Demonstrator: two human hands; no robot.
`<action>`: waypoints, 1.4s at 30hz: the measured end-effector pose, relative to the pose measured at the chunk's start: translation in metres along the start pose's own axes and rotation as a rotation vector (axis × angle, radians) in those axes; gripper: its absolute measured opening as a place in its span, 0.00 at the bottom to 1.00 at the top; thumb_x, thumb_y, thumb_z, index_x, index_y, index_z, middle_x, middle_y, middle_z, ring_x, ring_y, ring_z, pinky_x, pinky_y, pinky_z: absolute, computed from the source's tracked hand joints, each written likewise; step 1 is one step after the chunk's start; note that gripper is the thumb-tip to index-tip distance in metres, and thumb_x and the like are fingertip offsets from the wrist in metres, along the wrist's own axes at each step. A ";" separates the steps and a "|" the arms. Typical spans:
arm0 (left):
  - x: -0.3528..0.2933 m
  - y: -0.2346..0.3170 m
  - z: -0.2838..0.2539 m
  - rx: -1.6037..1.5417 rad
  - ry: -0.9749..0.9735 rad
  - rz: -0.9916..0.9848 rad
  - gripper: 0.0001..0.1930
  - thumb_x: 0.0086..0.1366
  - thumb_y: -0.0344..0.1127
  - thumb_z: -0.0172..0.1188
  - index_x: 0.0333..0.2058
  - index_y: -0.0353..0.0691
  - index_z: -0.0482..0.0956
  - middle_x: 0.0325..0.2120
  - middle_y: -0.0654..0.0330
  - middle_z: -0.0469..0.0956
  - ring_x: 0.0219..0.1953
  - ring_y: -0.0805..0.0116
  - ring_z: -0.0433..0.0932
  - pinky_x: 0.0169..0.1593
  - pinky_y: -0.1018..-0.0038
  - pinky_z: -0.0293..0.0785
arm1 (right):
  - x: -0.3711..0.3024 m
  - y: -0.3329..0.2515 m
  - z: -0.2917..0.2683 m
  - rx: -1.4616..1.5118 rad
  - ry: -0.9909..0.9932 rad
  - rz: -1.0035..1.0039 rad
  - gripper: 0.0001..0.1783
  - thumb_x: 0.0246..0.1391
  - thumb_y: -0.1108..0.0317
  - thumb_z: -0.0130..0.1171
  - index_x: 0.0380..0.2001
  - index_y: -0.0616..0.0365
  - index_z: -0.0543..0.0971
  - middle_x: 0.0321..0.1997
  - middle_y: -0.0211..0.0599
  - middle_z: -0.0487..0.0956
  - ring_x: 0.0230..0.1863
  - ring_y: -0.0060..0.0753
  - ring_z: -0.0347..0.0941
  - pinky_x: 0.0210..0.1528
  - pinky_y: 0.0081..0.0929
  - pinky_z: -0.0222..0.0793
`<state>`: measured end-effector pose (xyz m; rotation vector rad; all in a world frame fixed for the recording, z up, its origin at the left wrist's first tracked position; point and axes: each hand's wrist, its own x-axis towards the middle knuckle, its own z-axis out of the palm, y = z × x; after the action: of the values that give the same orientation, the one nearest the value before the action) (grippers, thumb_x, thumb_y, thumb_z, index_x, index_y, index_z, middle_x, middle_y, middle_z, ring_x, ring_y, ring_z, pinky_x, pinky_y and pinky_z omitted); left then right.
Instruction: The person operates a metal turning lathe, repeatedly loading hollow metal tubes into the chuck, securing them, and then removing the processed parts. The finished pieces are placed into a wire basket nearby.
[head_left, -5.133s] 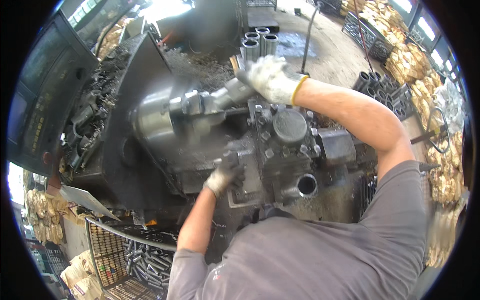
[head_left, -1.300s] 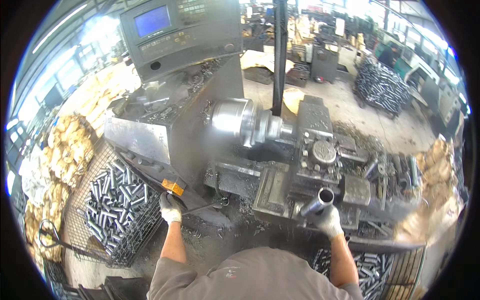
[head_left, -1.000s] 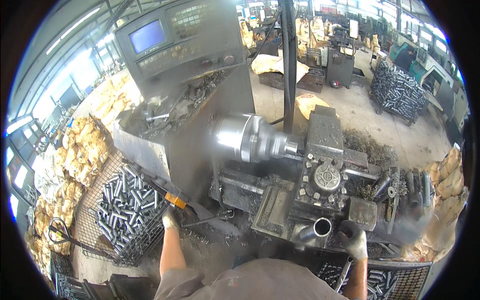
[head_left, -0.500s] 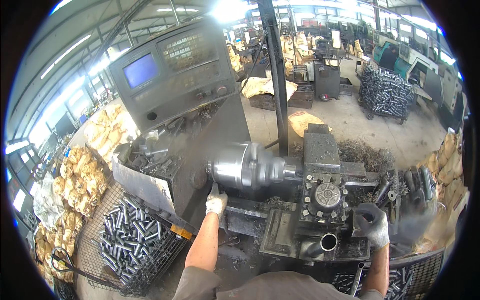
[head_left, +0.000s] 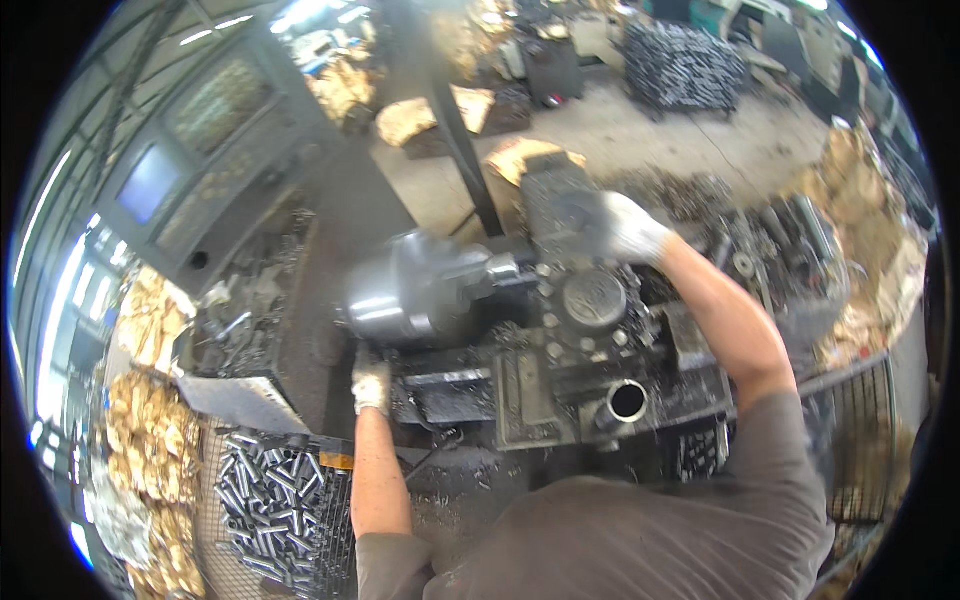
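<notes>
My left hand (head_left: 371, 388), in a whitish glove, is at the front of the lathe just below the chuck (head_left: 400, 292). Its fingers look curled; what they hold, if anything, is not visible. The chuck is blurred, and a bright metal piece (head_left: 503, 267) sticks out of its right side. My right hand (head_left: 632, 230), gloved with dark fingers, reaches over the dark block (head_left: 557, 195) behind the round-topped tool post (head_left: 595, 298). Motion smears those fingers. In front of the tool post, an open-ended metal tube (head_left: 627, 401) points toward me.
A wire basket of short metal tubes (head_left: 272, 500) stands at the lower left. The control panel (head_left: 190, 165) leans at the upper left. Metal shavings (head_left: 680, 195) lie behind the lathe, brown paper sacks (head_left: 870, 230) at the right. A loaded cart (head_left: 683, 66) stands farther back.
My right hand has gone from the right of the tool post up and over to the block behind it. My left hand stays below the chuck. The whole view has shifted and tilted.
</notes>
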<state>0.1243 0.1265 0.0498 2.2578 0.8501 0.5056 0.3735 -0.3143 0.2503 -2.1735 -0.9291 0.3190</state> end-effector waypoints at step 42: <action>0.028 0.205 -0.002 -0.406 -0.170 0.789 0.31 0.71 0.45 0.66 0.67 0.37 0.77 0.61 0.45 0.78 0.66 0.54 0.75 0.73 0.61 0.64 | -0.081 -0.074 0.008 -0.044 0.573 0.008 0.43 0.45 0.53 0.81 0.60 0.64 0.76 0.46 0.55 0.87 0.46 0.46 0.88 0.51 0.40 0.84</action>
<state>0.2317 0.0299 0.1984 2.1346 -0.2560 0.7349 0.2744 -0.3329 0.2931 -2.1304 -0.6024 -0.3149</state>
